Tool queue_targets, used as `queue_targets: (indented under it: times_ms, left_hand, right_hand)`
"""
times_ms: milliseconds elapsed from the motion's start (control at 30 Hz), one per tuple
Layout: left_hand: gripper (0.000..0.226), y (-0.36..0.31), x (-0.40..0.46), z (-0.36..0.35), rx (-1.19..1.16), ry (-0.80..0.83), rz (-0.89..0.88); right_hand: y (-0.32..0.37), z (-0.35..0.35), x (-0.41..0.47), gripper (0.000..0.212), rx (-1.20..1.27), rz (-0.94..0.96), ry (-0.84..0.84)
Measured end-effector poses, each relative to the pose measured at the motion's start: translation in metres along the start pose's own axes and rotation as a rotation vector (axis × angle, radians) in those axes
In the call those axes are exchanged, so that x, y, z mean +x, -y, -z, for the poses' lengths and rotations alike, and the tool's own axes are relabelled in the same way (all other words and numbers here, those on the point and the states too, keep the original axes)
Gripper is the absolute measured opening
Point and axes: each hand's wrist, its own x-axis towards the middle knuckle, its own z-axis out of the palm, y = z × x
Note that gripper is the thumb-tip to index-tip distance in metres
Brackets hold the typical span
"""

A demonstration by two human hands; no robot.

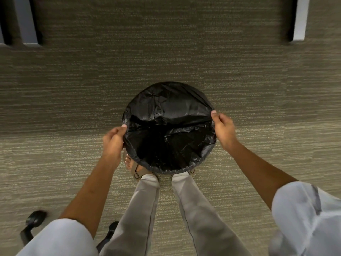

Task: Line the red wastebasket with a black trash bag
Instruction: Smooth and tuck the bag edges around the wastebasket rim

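Note:
A black trash bag [166,106] is stretched over a round opening on the carpet, seen from straight above. Its far half lies taut like a lid; its near half sinks into a dark hollow. The red wastebasket itself is hidden under the plastic. My left hand [113,140] pinches the bag's edge at the left side of the rim. My right hand [222,127] pinches the edge at the right side of the rim. Both arms reach down from the bottom of the frame.
Grey-green striped carpet [73,89] covers the floor. My legs and sandalled feet [137,169] stand right behind the basket. A black office-chair base with castors [34,220] sits at the lower left. Pale furniture legs [300,19] stand at the far right and far left.

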Motion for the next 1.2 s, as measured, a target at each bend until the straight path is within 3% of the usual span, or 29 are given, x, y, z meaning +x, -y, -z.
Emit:
queue_targets:
  times_ms: [167,267,367,433,567,700,900,1100,1200]
  left_hand:
    - [0.015,-0.001,-0.002,-0.003,-0.093,0.088,0.069]
    - [0.027,-0.003,-0.003,-0.004,-0.089,0.15,0.105]
    - [0.031,-0.005,-0.003,-0.006,-0.001,0.077,0.096]
    - [0.037,-0.005,0.0,-0.004,0.051,0.001,0.067]
    - [0.048,-0.003,-0.001,0.0,0.008,-0.047,0.051]
    - [0.042,0.003,-0.009,0.008,0.021,-0.026,0.039]
    - [0.006,0.001,-0.015,0.011,0.138,0.003,0.002]
    - [0.011,-0.009,-0.013,0.01,0.248,0.086,0.001]
    - [0.018,-0.01,-0.012,0.01,0.147,0.105,0.071]
  right_hand:
    - [0.0,0.001,0.012,0.041,0.227,-0.247,0.082]
    - [0.004,0.006,0.017,0.037,0.27,-0.409,0.17]
    - [0.007,0.01,0.02,0.035,0.265,-0.471,0.192]
    - [0.009,0.011,0.021,0.033,0.258,-0.462,0.172]
    - [0.003,0.013,0.015,0.05,0.293,-0.367,0.056]
    - [-0.022,0.012,-0.015,0.037,0.169,-0.177,-0.133]
    - [-0.032,0.005,-0.048,0.02,-0.076,-0.059,0.016]
    - [-0.041,0.004,-0.039,0.023,-0.071,-0.097,0.053]
    - [-0.044,0.007,-0.034,0.023,0.058,-0.173,0.089]
